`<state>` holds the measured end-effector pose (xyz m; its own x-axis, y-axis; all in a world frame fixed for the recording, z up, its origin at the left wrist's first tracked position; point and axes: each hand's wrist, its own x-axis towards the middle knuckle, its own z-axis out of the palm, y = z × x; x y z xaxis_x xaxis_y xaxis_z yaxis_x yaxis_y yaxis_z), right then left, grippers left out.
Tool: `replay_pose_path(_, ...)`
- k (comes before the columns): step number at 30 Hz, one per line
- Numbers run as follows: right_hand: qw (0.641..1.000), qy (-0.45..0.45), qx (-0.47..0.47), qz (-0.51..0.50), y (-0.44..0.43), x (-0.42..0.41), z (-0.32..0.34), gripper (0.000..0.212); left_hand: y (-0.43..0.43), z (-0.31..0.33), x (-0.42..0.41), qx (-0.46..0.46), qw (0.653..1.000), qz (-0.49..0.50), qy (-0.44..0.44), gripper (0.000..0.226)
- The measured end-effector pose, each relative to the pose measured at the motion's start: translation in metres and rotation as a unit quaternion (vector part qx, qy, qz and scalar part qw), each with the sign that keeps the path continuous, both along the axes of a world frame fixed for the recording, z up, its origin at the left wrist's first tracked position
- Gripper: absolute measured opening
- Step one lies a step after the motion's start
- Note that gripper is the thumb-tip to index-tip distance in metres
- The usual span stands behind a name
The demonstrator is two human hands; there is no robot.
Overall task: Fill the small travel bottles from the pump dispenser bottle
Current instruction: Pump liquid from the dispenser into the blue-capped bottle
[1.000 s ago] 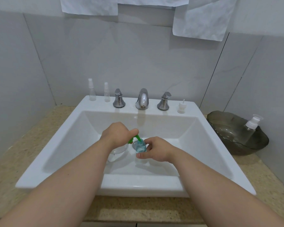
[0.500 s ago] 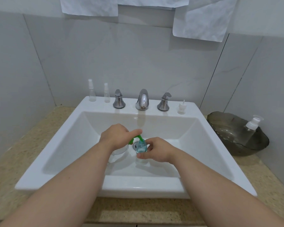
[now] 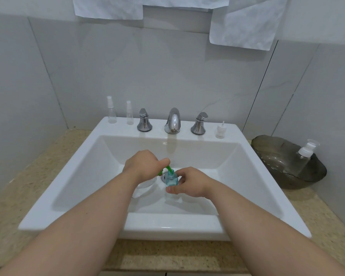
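Barely anything has moved since a second ago, both grips sit in the same spot low in the sink point(image 3: 247, 176). Going from the left: two clear spray bottles point(image 3: 112, 110) stand on the back rim, untouched. Your left grip point(image 3: 142, 166) is clenched over the head of the pump dispenser bottle point(image 3: 145, 185), thumb on top, clear body showing underneath. Its green spout point(image 3: 168, 167) pokes right and down, tip at the mouth of the small travel bottle point(image 3: 171, 179). That one stands upright over the drain point(image 3: 163, 177), with teal liquid showing inside. Your right grip point(image 3: 191, 183) pinches it, thumb near the base. I'd say it all hinges on the spout tip sitting over that narrow neck. The left pumps, the right holds it plumb. Far right, another pump bottle point(image 3: 304, 158) leans in a dark bowl point(image 3: 267, 148) on the surface point(image 3: 28, 186).
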<state>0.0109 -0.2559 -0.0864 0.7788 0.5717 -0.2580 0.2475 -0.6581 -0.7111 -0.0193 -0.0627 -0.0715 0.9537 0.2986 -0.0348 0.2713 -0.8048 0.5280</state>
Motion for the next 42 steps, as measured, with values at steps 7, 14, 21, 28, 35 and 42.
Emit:
replay_pose_path(7,1.000,-0.003,-0.005,0.002,-0.0002,0.0006,0.0002,0.036,-0.0018,0.0019,-0.0034,0.017,1.000,0.000,0.001,0.058)
replay_pose_path(14,1.000,-0.001,0.006,-0.003,0.0000,0.0016,-0.0004,0.034,0.0018,-0.0006,-0.0038,-0.005,1.000,-0.012,0.001,0.083)
replay_pose_path(21,1.000,-0.002,0.006,-0.004,-0.0004,0.0012,-0.0003,0.035,0.0005,0.0004,-0.0043,-0.002,1.000,-0.011,-0.011,0.074)
replay_pose_path(28,1.000,-0.004,0.006,-0.003,0.0001,0.0012,0.0000,0.037,-0.0003,0.0007,-0.0024,0.008,1.000,-0.006,-0.007,0.070)
replay_pose_path(35,1.000,-0.004,0.002,-0.002,-0.0006,0.0015,0.0000,0.037,0.0007,-0.0003,-0.0005,0.002,1.000,-0.004,0.002,0.070)
replay_pose_path(42,1.000,0.000,-0.002,0.000,-0.0007,0.0014,-0.0004,0.040,0.0011,-0.0002,0.0003,-0.005,1.000,-0.003,0.007,0.062)
